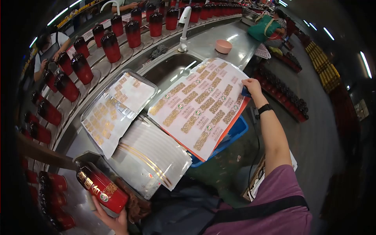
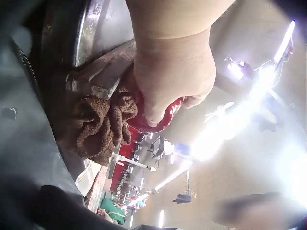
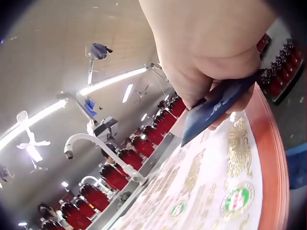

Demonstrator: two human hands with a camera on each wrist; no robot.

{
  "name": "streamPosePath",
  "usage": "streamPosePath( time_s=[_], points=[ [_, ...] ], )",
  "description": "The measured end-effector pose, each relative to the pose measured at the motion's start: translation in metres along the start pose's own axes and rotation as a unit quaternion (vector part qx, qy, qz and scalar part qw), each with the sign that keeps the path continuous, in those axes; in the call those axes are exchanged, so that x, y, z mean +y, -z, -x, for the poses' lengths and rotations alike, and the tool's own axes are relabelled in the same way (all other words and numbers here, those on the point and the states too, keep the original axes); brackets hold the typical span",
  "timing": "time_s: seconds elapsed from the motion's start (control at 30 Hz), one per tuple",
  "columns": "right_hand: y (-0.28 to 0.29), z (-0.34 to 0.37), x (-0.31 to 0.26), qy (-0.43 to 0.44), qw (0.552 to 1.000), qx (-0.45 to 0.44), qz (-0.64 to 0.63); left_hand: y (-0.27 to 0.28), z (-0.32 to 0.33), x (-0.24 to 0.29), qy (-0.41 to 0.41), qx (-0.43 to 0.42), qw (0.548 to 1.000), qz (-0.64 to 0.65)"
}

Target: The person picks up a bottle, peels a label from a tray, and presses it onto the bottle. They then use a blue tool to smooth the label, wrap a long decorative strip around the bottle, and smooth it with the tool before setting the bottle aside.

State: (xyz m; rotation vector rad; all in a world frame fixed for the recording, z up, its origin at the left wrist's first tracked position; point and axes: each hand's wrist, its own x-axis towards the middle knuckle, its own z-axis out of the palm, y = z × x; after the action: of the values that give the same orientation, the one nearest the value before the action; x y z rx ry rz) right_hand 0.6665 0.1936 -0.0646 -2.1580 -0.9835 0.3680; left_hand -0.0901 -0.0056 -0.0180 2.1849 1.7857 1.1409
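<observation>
At the lower left of the head view my left hand grips a red bottle with a dark top, gold lettering and a round green emblem. It lies tilted beside a crumpled brown cloth. In the left wrist view the hand hides most of the bottle. My right hand is at the right edge of a large white decal sheet with gold patterns and green emblems. Between its thumb and fingers it pinches a flat blue scraper, close over the sheet. An orange-red board lies beneath the sheet.
Smaller gold decals lie on a metal tray, with gold-striped sheets in front. Behind are a sink, a white faucet and a pink bowl. Red bottles line a conveyor. A blue basin stands below the board.
</observation>
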Motion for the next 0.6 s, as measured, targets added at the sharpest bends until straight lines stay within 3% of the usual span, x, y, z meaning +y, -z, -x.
streamPosePath(
  time_s=[0.07, 0.17, 0.3, 0.37, 0.5, 0.6],
  points=[
    [0.006, -0.014, -0.011, 0.037, 0.988, 0.028, 0.148, -0.006, -0.004, 0.009, 0.076, 0.022, 0.995, 0.063],
    [0.005, -0.025, -0.029, 0.084, 0.971, -0.01, 0.225, -0.009, 0.008, -0.012, 0.048, 0.005, 0.998, -0.033],
    [0.002, -0.048, -0.041, 0.087, 0.967, -0.065, 0.229, -0.021, 0.026, -0.022, 0.099, 0.025, 0.995, 0.007],
    [0.005, -0.05, -0.053, 0.019, 0.973, -0.094, 0.209, -0.024, 0.029, -0.027, 0.094, 0.037, 0.994, 0.029],
    [0.006, -0.099, -0.018, 0.037, 0.969, -0.168, 0.175, -0.026, 0.031, -0.028, 0.105, 0.048, 0.991, 0.071],
    [0.01, -0.091, -0.028, -0.102, 0.956, -0.014, 0.275, -0.025, 0.03, -0.027, 0.108, 0.054, 0.989, 0.079]
  ],
)
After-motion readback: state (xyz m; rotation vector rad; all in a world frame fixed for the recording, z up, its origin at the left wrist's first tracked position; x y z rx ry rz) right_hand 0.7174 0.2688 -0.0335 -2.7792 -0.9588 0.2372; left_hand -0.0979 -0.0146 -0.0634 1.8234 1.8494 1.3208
